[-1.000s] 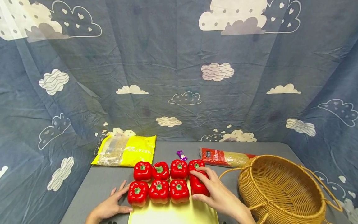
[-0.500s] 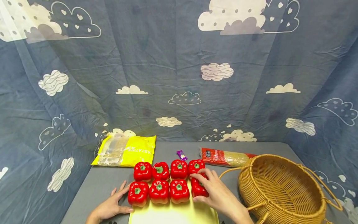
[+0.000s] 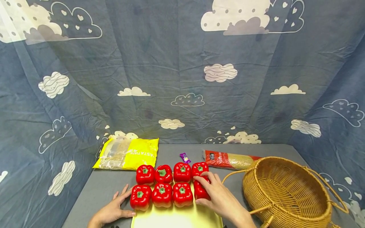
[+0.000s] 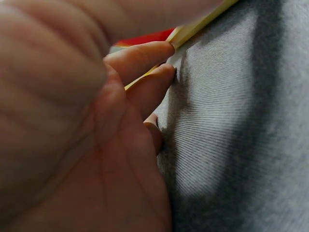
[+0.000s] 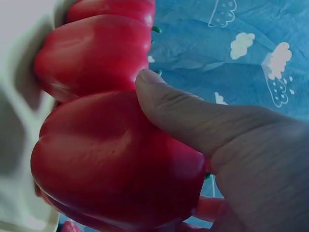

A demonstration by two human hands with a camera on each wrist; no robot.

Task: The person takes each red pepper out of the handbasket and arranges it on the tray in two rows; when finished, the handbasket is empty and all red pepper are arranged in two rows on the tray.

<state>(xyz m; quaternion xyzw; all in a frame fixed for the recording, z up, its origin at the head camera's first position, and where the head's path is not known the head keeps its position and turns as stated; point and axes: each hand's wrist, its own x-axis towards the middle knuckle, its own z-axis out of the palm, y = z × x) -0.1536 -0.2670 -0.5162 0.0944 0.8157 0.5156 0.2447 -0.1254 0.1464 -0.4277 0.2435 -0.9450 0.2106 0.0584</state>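
Observation:
My right hand point(image 3: 220, 198) grips a red bell pepper point(image 3: 200, 191) at the right end of the near row, over the yellow tray point(image 3: 176, 218). In the right wrist view, the thumb point(image 5: 178, 111) lies along that bell pepper point(image 5: 116, 159), with another pepper point(image 5: 94, 53) close beside it. Several more red peppers with green stems, such as this near-row one point(image 3: 182, 193), stand in two rows on the tray. My left hand point(image 3: 112, 210) rests at the tray's left edge, fingers extended and the thumb near the rim. Fingers under the gripped pepper are mostly hidden.
A wicker basket point(image 3: 247, 186) with handles stands at the right. Behind the tray lie a yellow pasta bag point(image 3: 142, 153), a small purple wrapped sweet point(image 3: 185, 158) and a red pack of noodles point(image 3: 228, 159). A cloud-patterned curtain point(image 3: 182, 63) hangs behind the grey table point(image 3: 85, 196).
My right hand has shifted slightly with the gripped bell pepper, which now sits a little further left, closer to the near-row peppers. The left hand has stayed in place.

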